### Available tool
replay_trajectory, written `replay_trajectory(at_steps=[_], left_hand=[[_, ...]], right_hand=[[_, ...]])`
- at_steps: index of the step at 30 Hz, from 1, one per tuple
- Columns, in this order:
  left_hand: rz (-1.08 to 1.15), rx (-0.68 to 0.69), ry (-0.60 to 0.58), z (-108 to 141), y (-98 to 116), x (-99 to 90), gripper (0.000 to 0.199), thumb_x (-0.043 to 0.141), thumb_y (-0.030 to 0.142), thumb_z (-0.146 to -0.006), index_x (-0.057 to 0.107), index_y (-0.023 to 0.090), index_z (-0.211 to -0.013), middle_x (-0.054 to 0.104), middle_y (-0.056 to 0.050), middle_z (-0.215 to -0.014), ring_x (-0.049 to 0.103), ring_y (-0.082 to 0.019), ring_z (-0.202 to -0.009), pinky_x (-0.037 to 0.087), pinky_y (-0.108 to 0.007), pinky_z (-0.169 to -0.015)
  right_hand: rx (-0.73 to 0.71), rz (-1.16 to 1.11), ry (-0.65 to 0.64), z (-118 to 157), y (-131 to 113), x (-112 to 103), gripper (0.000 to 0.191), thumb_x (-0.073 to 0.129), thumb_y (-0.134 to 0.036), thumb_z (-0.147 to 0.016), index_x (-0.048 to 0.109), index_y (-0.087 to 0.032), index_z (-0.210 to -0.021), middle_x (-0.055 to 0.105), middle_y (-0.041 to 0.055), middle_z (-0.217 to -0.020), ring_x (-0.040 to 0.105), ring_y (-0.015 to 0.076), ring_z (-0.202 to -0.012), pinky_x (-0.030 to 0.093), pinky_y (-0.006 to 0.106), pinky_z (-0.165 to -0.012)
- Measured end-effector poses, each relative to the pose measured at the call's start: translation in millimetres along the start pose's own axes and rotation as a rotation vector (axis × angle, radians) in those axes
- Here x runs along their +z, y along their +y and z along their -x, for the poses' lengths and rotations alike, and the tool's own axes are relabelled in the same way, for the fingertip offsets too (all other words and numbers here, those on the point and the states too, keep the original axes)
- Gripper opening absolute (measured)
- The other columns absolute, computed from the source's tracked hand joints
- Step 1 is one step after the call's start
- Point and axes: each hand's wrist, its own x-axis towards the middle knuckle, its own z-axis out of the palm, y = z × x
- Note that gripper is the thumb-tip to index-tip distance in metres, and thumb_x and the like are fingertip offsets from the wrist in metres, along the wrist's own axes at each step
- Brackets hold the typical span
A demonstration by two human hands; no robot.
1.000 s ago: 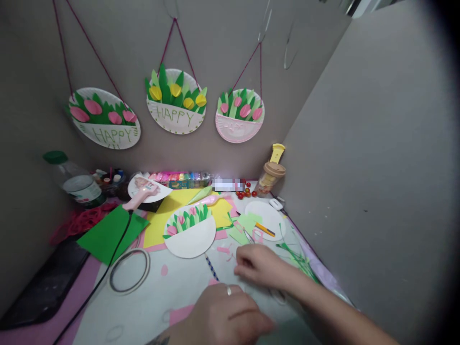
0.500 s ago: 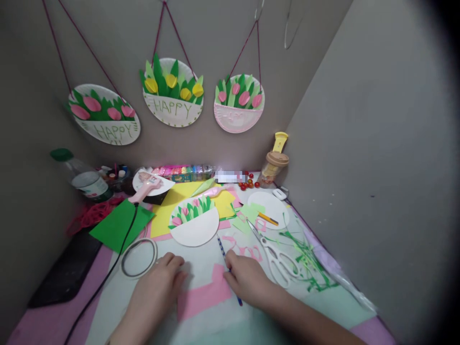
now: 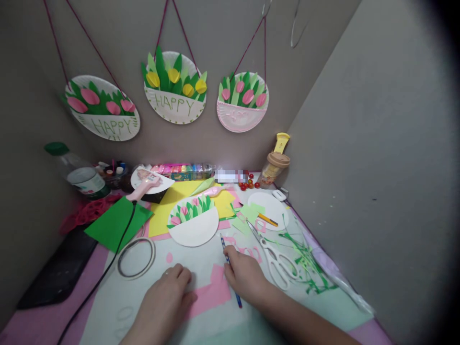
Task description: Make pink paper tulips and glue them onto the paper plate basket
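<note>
My right hand (image 3: 246,278) is closed around a blue patterned pencil (image 3: 236,298), whose tip points away from me. Under it lies a cut pink paper sheet (image 3: 212,297) on the white table covering. Over that sheet's left edge rests my left hand (image 3: 167,294), fingers loosely bent and thumb apart, gripping nothing visible. A small pink paper oval (image 3: 169,258) lies just beyond my left fingers. Farther ahead is a paper plate pocket (image 3: 194,230) with green paper leaves and pink paper tulips.
White-handled scissors (image 3: 275,258), pink offcuts and green paper strips (image 3: 312,268) lie to the right. At left are a tape roll (image 3: 122,268), green paper (image 3: 111,223), a corded pink glue gun (image 3: 142,188) and a bottle (image 3: 84,179). Decorated plates (image 3: 176,108) hang on the wall.
My left hand has slid right and toward me onto the pink sheet, and the small pink oval now shows. The pencil in my right hand has shifted slightly. The view has turned a little.
</note>
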Motion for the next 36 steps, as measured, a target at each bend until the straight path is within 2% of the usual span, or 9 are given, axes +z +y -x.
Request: replay_trajectory(at_steps=[5,10,12,16,19,25,31,33,36], left_hand=[[0.005,0.0,-0.02,-2.3,1.4,0.9,0.018,0.043,0.022,-0.08,0.06,0.018,-0.087,0.061,-0.008,-0.096,0.056,-0.023,-0.091,0.04,-0.034,-0.079],[0.036,-0.003,-0.062,-3.5,0.3,2.9,0.02,0.039,0.021,-0.08,0.059,0.019,-0.083,0.062,-0.007,-0.093,0.055,-0.021,-0.088,0.039,-0.033,-0.077],[0.044,-0.01,-0.073,-3.9,-0.8,4.3,0.02,0.04,0.021,-0.08,0.059,0.019,-0.082,0.062,-0.007,-0.093,0.055,-0.021,-0.088,0.039,-0.032,-0.077],[0.058,-0.019,-0.082,-4.4,-1.3,5.2,0.02,0.039,0.023,-0.08,0.059,0.019,-0.082,0.062,-0.007,-0.095,0.056,-0.021,-0.09,0.039,-0.033,-0.08],[0.076,-0.027,-0.075,-4.5,-0.3,3.6,0.021,0.042,0.028,-0.082,0.06,0.019,-0.087,0.061,-0.009,-0.099,0.055,-0.023,-0.094,0.04,-0.035,-0.081],[0.043,-0.036,-0.133,-4.6,0.2,3.1,0.03,0.05,0.022,-0.071,0.061,0.018,-0.098,0.06,-0.01,-0.109,0.053,-0.026,-0.1,0.038,-0.038,-0.087],[0.05,-0.02,-0.093,-2.7,-1.7,10.2,0.021,0.043,0.022,-0.077,0.061,0.018,-0.087,0.062,-0.011,-0.102,0.055,-0.024,-0.092,0.039,-0.037,-0.082],[0.074,-0.022,-0.06,-2.2,-2.2,12.9,0.024,0.037,0.023,-0.083,0.061,0.018,-0.087,0.063,-0.011,-0.099,0.056,-0.023,-0.09,0.04,-0.036,-0.082],[0.106,-0.034,-0.02,-1.7,-1.5,13.7,0.029,0.032,0.023,-0.087,0.06,0.019,-0.086,0.063,-0.01,-0.095,0.057,-0.022,-0.089,0.04,-0.035,-0.08]], right_hand=[[-0.055,-0.125,0.069,1.7,11.0,4.3,0.031,0.043,-0.016,-0.078,0.052,-0.021,-0.107,0.069,0.0042,-0.083,0.064,0.0209,-0.074,0.035,0.026,-0.061],[-0.319,-0.469,0.293,4.9,23.8,4.6,0.028,0.039,-0.009,-0.076,0.06,-0.022,-0.088,0.068,0.0026,-0.08,0.064,0.0162,-0.075,0.045,0.025,-0.07],[-0.424,-0.546,0.375,5.5,25.1,3.2,0.029,0.038,-0.007,-0.077,0.062,-0.021,-0.087,0.068,0.0024,-0.075,0.063,0.0151,-0.069,0.047,0.025,-0.067],[-0.538,-0.577,0.459,4.1,23.2,2.6,0.027,0.04,-0.006,-0.079,0.06,-0.021,-0.088,0.067,0.0025,-0.075,0.063,0.0144,-0.069,0.047,0.025,-0.067],[-0.601,-0.548,0.461,1.7,22.6,4.2,0.012,0.05,-0.012,-0.08,0.056,-0.022,-0.085,0.065,0.002,-0.074,0.059,0.0151,-0.069,0.046,0.027,-0.067],[-0.581,-0.464,0.484,0.5,23.2,5.0,0.006,0.058,-0.021,-0.079,0.053,-0.021,-0.084,0.057,0.0015,-0.071,0.053,0.0151,-0.067,0.044,0.026,-0.061],[-0.554,-0.421,0.538,-0.4,26.6,2.8,0.013,0.056,-0.017,-0.08,0.052,-0.022,-0.092,0.058,0.0031,-0.078,0.056,0.0166,-0.072,0.047,0.028,-0.064],[-0.521,-0.375,0.619,-1.5,34.8,-0.8,0.019,0.055,-0.016,-0.081,0.052,-0.022,-0.099,0.059,0.0047,-0.083,0.058,0.0183,-0.078,0.049,0.03,-0.068],[-0.397,-0.278,0.84,-2.4,52.1,-9.7,0.029,0.054,-0.016,-0.084,0.049,-0.022,-0.112,0.059,0.0086,-0.096,0.058,0.0224,-0.091,0.05,0.037,-0.077]])
